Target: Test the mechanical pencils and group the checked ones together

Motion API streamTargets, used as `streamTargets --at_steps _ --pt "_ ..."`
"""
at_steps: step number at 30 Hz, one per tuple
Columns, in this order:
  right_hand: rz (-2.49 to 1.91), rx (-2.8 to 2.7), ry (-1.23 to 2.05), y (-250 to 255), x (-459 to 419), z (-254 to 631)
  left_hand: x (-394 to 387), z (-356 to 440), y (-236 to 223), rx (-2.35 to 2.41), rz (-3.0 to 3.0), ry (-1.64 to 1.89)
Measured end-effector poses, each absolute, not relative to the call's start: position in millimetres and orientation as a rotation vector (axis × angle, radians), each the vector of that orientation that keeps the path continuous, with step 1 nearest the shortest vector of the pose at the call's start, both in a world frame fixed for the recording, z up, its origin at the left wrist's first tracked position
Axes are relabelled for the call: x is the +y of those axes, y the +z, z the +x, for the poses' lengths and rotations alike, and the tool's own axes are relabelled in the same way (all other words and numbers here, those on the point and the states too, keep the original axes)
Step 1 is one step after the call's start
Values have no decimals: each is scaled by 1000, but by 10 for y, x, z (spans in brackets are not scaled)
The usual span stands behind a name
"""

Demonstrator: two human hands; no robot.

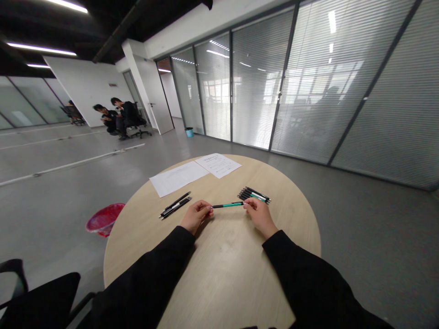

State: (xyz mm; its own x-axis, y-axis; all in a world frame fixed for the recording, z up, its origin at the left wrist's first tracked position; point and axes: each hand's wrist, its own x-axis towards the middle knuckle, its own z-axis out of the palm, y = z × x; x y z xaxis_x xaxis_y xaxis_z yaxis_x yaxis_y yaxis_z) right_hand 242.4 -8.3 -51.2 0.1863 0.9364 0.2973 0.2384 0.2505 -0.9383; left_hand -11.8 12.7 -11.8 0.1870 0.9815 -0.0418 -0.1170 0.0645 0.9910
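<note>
The left hand (195, 216) and right hand (260, 217) both grip a single green-barrelled retractable pen (228, 205), which is held level just above the middle of a round light-wood table (113, 260). The left hand's fingers are curled closed around the pen's dark end, while the right hand pinches the other end between its fingertips, hiding the tip. With both hands on this one pen, neither is free for anything else. Just beside the right hand, at about 2 o'clock on the table, lies a tight bunch of similar pens (254, 195), some with green barrels, their ends pointing in the same direction. At about 10 o'clock, near the left hand, lie two black-and-white pens (174, 205) side by side. Two printed paper sheets (178, 178) (218, 165) lie edge to edge at 12 o'clock, the right one overlapping the left. Black sleeves (164, 256) cover both forearms.
</note>
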Motion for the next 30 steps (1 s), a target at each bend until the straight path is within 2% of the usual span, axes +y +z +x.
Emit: streamTargets --at_steps 30 --pt "-1254 -1374 692 -472 -125 2426 127 -116 -119 1004 1162 1106"
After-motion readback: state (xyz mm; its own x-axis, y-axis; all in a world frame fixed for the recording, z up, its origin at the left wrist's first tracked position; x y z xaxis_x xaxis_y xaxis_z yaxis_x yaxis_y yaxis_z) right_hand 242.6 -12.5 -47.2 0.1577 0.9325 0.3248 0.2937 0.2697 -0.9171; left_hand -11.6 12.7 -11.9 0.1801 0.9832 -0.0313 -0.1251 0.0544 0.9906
